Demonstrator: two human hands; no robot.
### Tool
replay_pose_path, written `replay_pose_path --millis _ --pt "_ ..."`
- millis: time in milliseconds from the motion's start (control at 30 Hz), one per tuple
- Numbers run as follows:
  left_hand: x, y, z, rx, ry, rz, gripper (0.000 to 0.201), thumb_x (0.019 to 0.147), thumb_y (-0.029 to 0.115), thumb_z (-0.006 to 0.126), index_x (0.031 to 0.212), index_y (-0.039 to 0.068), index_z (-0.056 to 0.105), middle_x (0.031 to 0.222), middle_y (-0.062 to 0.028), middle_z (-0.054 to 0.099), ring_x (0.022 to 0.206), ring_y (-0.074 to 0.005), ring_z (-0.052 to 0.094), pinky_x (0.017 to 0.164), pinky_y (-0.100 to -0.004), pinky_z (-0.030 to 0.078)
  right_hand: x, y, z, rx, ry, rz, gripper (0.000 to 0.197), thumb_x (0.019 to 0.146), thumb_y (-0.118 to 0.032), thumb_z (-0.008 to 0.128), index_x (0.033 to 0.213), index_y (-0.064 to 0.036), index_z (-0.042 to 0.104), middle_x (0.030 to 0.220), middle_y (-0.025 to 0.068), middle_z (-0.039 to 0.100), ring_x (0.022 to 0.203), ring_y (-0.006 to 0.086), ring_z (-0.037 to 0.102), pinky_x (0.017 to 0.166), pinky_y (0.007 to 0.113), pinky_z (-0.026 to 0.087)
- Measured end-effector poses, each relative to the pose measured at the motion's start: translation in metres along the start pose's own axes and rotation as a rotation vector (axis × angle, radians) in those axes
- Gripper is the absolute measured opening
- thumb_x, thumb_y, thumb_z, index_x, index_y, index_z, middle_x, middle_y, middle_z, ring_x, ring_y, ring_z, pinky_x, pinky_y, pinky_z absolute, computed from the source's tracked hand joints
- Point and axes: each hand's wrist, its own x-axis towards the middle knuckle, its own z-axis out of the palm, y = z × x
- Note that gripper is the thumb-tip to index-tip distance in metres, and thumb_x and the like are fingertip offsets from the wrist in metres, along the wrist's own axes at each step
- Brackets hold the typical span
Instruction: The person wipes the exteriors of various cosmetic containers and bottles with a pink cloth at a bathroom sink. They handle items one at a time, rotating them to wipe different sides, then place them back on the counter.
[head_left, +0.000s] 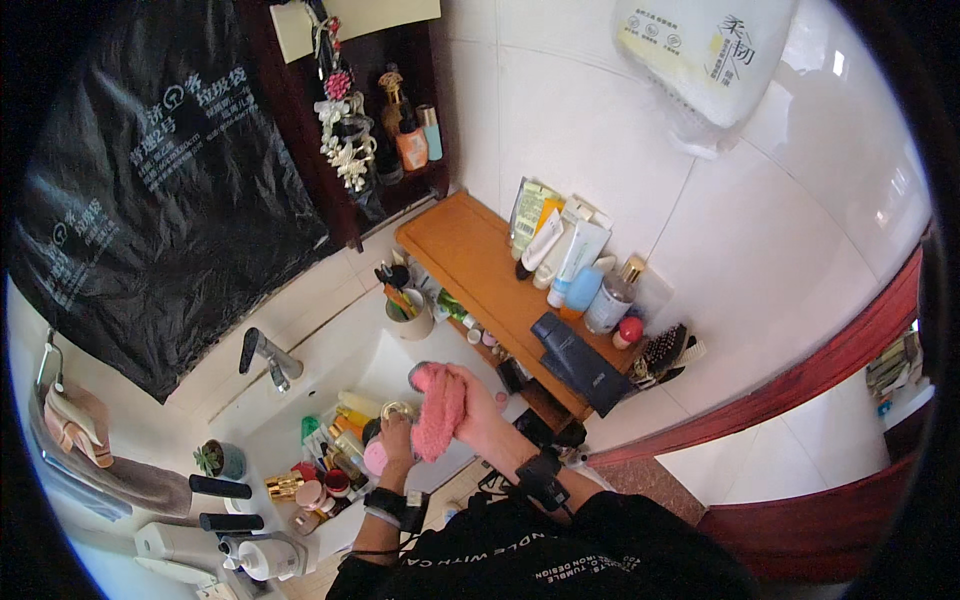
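A fluffy pink cloth (436, 412) hangs bunched in my right hand (481, 408), whose fingers are closed round it. A grey patch shows at the cloth's upper end. Lower and to the left, my left hand (397, 438) is among the bottles and jars at the sink's edge, its fingers curled on something mostly hidden. Against that hand are a round pink thing (375, 458) and a small dark one. A clear, gold-toned round item (397, 410) lies just beyond its fingertips. Both hands are over the white sink (345, 385).
Several cosmetic bottles and jars (312, 493) crowd the sink's left side, near a potted succulent (209, 458) and a pump bottle (268, 558). A chrome faucet (272, 360) stands behind. The wooden shelf (470, 240) at right carries tubes and a dark tube (580, 362). A cup (410, 318) holds brushes.
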Motion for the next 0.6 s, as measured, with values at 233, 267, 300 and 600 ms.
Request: replay_pose_path --millis 233,267,300,600 --pt "0.061 0.002 -0.062 -1.489 -0.155 -0.458 0.031 0.089 0.025 0.062 0.118 0.013 0.063 0.108 0.0029 0.061 0.093 -0.0107 0.052 0.081 -0.0290 0.042 -0.017 -0.007 -0.005 0.003 -0.010 0.123 0.029 0.094 -0.029 0.051 0.112 -0.0064 0.054 0.106 0.0094 0.061 0.100 0.0269 0.059 0.093 0.045 0.046" --pt "0.070 0.004 -0.069 -1.513 -0.151 -0.474 0.033 0.090 0.027 0.061 0.120 0.013 0.061 0.112 0.0038 0.059 0.096 -0.0111 0.051 0.083 -0.0300 0.041 -0.019 -0.009 -0.005 0.004 0.029 0.142 0.029 0.094 -0.028 0.051 0.112 -0.0063 0.054 0.107 0.0094 0.061 0.102 0.0265 0.058 0.093 0.045 0.045" --pt "0.079 0.004 -0.075 -1.546 -0.134 -0.467 0.035 0.090 0.028 0.061 0.122 0.014 0.060 0.115 0.0047 0.058 0.099 -0.0116 0.050 0.085 -0.0310 0.040 -0.020 -0.011 -0.004 0.017 0.035 0.162 0.029 0.093 -0.028 0.052 0.112 -0.0062 0.055 0.108 0.0095 0.061 0.103 0.0262 0.058 0.094 0.045 0.045" --pt "0.172 -0.018 -0.069 -1.640 -0.076 -0.376 0.054 0.088 0.028 0.063 0.135 0.009 0.045 0.127 -0.0032 0.052 0.114 -0.0178 0.048 0.096 -0.0364 0.037 -0.009 -0.017 -0.003 0.046 0.038 0.166 0.027 0.092 -0.024 0.053 0.112 -0.0067 0.057 0.109 0.0084 0.063 0.101 0.0251 0.060 0.093 0.044 0.045"
